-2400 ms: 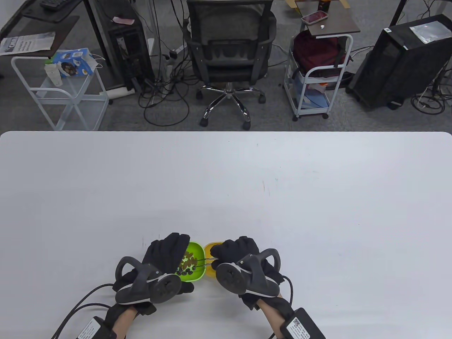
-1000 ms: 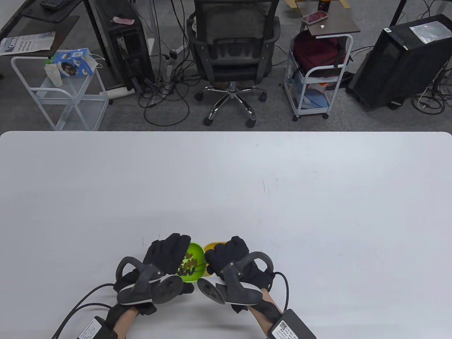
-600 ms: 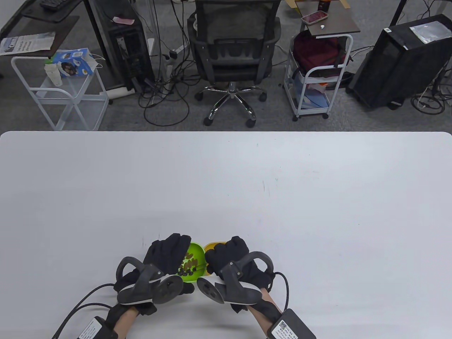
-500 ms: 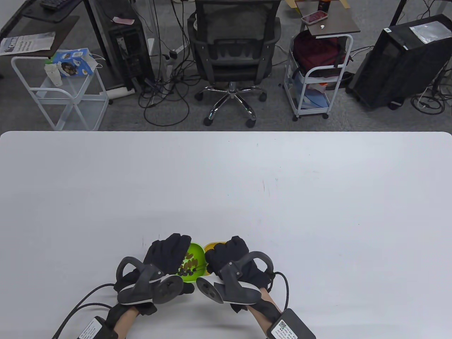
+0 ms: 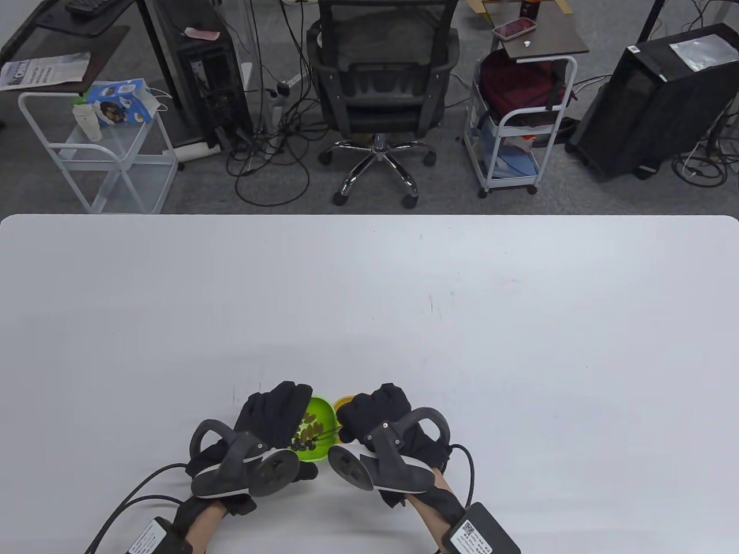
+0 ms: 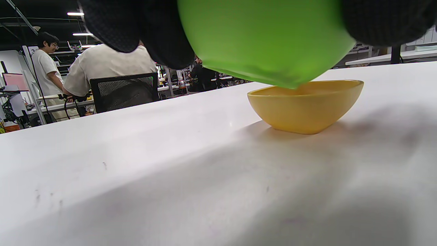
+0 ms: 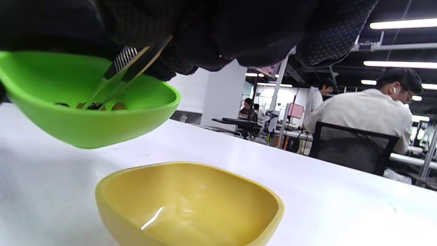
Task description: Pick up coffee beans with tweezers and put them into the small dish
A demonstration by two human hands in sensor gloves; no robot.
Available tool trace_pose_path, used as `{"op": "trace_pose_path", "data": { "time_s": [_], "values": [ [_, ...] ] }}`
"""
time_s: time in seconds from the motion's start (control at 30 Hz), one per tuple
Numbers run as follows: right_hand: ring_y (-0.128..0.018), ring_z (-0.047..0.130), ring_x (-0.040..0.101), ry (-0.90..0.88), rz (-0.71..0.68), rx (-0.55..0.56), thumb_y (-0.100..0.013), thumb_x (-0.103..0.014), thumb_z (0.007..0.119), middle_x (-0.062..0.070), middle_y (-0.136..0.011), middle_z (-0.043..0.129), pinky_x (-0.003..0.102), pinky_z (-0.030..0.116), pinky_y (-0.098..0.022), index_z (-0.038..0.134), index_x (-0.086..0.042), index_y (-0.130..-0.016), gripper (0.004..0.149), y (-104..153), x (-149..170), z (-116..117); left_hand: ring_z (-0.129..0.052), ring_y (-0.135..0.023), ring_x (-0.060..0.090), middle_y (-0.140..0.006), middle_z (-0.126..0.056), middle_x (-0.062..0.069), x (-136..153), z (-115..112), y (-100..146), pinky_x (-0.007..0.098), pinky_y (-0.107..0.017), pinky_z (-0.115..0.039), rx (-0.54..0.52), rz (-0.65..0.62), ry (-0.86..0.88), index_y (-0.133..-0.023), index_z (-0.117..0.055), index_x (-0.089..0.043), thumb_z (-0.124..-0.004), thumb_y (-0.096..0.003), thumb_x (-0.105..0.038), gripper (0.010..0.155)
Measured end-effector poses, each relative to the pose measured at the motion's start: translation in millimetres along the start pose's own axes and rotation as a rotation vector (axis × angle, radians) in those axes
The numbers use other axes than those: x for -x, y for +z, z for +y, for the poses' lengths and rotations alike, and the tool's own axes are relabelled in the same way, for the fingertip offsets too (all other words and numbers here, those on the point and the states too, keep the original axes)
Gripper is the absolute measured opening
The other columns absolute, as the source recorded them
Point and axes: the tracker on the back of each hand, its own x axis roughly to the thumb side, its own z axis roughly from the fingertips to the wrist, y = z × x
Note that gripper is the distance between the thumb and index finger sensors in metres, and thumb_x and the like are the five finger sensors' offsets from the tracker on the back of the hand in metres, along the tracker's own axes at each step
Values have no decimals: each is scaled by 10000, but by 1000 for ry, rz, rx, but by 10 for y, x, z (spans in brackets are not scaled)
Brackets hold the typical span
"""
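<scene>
My left hand (image 5: 271, 418) holds a green dish (image 5: 317, 424) of coffee beans (image 5: 309, 430) lifted off the table; the dish fills the top of the left wrist view (image 6: 263, 37). My right hand (image 5: 375, 418) grips metal tweezers (image 7: 126, 73) whose tips reach down among the beans in the green dish (image 7: 85, 102). A yellow dish (image 7: 191, 205) sits on the table just right of the green one, looking empty; it also shows in the left wrist view (image 6: 305, 104) and, partly hidden by my right hand, in the table view (image 5: 345, 400).
The white table (image 5: 369, 300) stretches wide beyond the dishes. Glove cables (image 5: 133, 490) trail off the near edge. Beyond the far edge stand an office chair (image 5: 378, 86) and carts.
My right hand has shifted left, toward the green dish, with the tweezers staying in the beans. The left hand and green dish have stayed put.
</scene>
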Motion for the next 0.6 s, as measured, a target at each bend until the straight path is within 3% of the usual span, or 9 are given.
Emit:
{"op": "trace_pose_path", "data": {
  "time_s": [0.3, 0.6],
  "values": [
    [-424, 924, 158, -75, 76, 32, -427, -391, 677, -46, -608, 892, 560, 736, -685, 792, -234, -790, 411, 63, 226, -92, -891, -941, 437, -1165, -632, 343, 7, -1, 4, 659, -724, -734, -1, 2, 1, -1177, -462, 50, -730, -344, -715, 1162],
    [-428, 920, 166, -197, 190, 16, -427, -387, 681, -39, -612, 890, 564, 727, -691, 794, -224, -791, 415, 125, 549, -34, -891, -940, 435, -1165, -632, 344, 14, -4, 11, 660, -723, -734, -3, 3, 1, -1177, -462, 47, -729, -346, -714, 1158]
  ]
}}
